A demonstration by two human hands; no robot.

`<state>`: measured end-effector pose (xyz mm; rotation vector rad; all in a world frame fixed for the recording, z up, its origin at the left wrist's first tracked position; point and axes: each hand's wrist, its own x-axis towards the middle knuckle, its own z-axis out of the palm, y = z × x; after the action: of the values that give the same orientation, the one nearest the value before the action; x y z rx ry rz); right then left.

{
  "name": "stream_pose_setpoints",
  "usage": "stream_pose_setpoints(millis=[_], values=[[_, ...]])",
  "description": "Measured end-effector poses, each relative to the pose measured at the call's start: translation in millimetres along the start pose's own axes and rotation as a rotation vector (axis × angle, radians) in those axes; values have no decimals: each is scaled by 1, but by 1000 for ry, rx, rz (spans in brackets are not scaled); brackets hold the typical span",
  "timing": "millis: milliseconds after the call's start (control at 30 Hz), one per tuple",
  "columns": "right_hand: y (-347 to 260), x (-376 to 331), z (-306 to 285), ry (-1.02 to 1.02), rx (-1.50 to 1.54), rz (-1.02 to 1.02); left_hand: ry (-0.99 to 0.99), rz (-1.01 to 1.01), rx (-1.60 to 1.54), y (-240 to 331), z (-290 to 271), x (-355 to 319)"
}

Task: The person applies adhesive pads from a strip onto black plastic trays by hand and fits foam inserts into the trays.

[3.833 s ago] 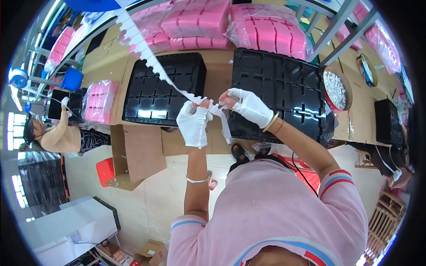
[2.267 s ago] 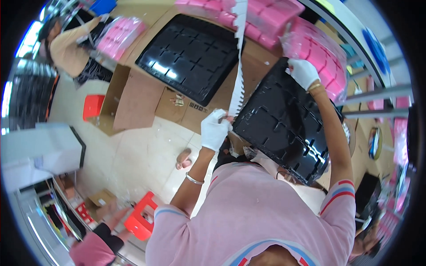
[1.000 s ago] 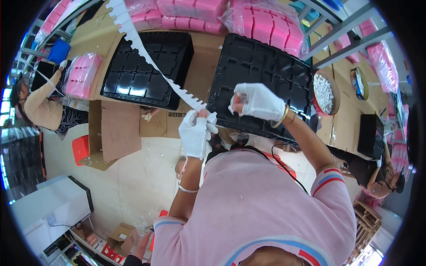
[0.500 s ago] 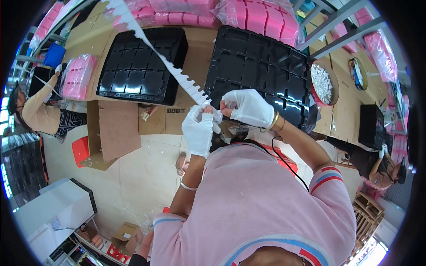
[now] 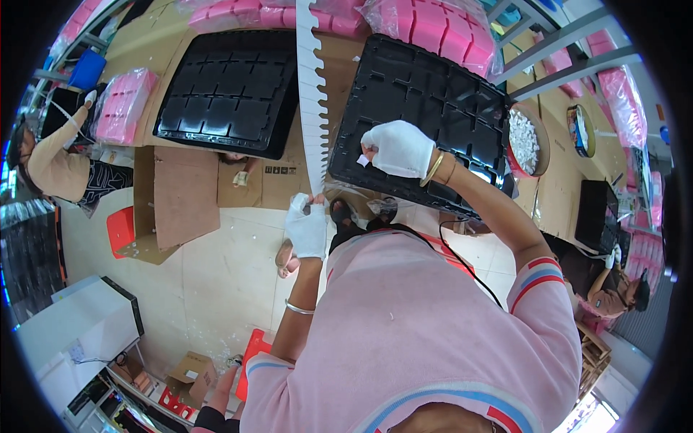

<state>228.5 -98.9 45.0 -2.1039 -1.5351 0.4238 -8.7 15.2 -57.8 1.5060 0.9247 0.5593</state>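
Head view: our left hand pinched the notched white strip; right hand gripped a torn-off tab (strip might tear unevenly).

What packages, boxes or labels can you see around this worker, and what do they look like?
Pink packs in clear wrap: stacked at the bench's far edge, blocky.
Wrapped pink bundle: left bench end, rectangular.
Cardboard flap with small dark printed symbols: hanging off the bench front, brown.
Small cardboard box: on the floor, brown.
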Motion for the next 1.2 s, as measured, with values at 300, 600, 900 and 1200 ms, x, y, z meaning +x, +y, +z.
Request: stream_pose_setpoints(millis=[300, 600, 900, 1200], values=[[-13, 8, 8, -80, -219, 100, -37, -180, -212, 26, 6, -7], [-23, 6, 12, -61, -262, 103, -101, -162, -241, 51, 12, 3], [-23, 3, 18, -25, -283, 59, -151, -171, -291, 64, 16, 10], [-43, -13, -15, -18, 45, 61, -142, -234, -277, 82, 13, 12]])
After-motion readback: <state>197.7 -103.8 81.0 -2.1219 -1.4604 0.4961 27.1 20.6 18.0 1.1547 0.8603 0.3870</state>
